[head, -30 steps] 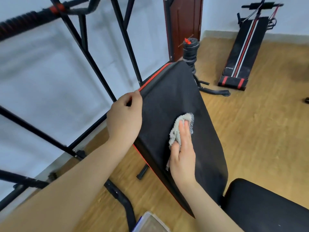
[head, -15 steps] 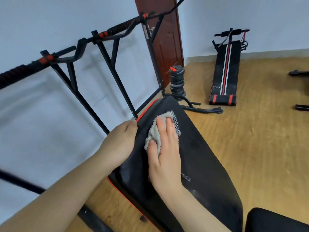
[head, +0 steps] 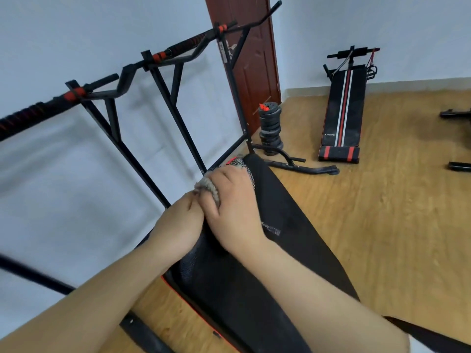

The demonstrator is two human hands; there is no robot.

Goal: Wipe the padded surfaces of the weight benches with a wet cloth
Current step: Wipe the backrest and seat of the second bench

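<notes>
The right hand (head: pixel 233 200) presses a crumpled grey mesh-edged cloth (head: pixel 238 165) flat against the far top corner of the black padded bench backrest with red piping (head: pixel 293 250), mid-wipe. Just beside it, touching, the left hand (head: pixel 178 225) is closed around the pad's left edge, steadying it. The next move probably calls for a firm sweep toward the wrist, over the untouched lower padding. Beyond the fingers stands a black pull-up frame (head: pixel 178 123); further right, a striped sit-up bench (head: pixel 342 115) lies on the wooden floor (head: pixel 395 212).
</notes>
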